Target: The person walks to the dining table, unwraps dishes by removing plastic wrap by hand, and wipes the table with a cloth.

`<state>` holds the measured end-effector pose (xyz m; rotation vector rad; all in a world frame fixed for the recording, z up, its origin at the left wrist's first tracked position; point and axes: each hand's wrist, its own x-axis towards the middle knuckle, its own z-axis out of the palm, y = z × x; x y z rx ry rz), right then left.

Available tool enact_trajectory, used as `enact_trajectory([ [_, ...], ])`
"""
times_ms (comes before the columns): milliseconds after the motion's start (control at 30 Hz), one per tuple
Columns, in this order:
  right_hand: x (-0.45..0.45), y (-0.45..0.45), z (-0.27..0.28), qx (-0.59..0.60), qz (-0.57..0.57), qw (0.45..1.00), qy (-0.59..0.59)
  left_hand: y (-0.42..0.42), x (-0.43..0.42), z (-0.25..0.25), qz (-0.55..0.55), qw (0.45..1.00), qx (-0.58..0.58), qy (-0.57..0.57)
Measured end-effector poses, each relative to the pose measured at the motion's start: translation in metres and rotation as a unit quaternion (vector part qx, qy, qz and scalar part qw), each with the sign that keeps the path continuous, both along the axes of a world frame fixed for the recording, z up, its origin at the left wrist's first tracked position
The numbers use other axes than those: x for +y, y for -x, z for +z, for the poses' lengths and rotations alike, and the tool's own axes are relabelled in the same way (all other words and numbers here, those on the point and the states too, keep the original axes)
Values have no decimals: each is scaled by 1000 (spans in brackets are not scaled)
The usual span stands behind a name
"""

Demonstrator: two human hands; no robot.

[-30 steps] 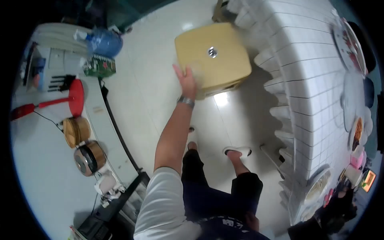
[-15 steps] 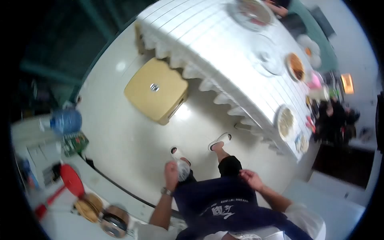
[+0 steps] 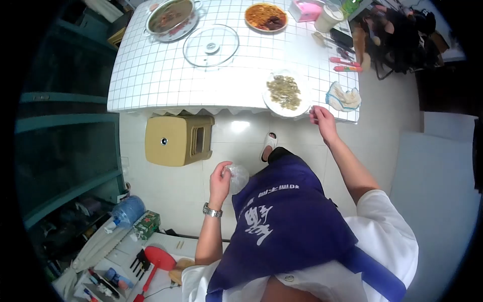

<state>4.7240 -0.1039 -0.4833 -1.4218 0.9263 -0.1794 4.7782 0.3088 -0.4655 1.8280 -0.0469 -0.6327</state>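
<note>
My left hand (image 3: 220,182), with a metal watch on its wrist, is closed on the rim of a small clear bowl (image 3: 238,179) beside my blue apron. Whether the bowl is glass or plastic is hard to tell. At the table's near edge, my right hand (image 3: 323,122) holds nothing, its fingers loosely bent and slightly apart. Just left of those fingers sits a white plate (image 3: 271,104) of greenish-brown food (image 3: 285,92). A crumpled cloth (image 3: 344,96) with a blue border lies to the right of that hand.
The checked tablecloth (image 3: 151,75) carries a pot of soup (image 3: 172,17), a glass lid (image 3: 211,47), a dish of orange-red food (image 3: 265,17) and a pink tissue box (image 3: 308,10). A yellow stool (image 3: 168,141) stands on the floor before the table. A red fly swatter (image 3: 160,257) lies lower left.
My view has swung round and come nearer the table. My right hand has gone from beside the apron to the table edge. My left hand still holds the clear bowl.
</note>
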Motion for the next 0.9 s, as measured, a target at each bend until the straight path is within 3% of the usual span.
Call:
enact_trajectory([
  [67, -6, -16, 0, -3, -12, 1000, 5, -12, -18, 9, -56, 997, 44, -39],
  [300, -35, -38, -3, 1, 59, 991, -118, -42, -97, 16, -39, 996, 75, 14],
  [367, -40, -40, -3, 37, 131, 985, -107, -46, -104, 18, -36, 996, 83, 18],
  [667, -36, -49, -27, 47, 156, 979, 122, -68, -77, 7, -5, 997, 73, 29],
  [767, -25, -52, -24, 33, 131, 983, 127, -84, -70, 18, -31, 994, 93, 40],
  [900, 26, -82, 25, 13, 128, 989, 73, -110, -39, 21, -60, 993, 96, 26],
])
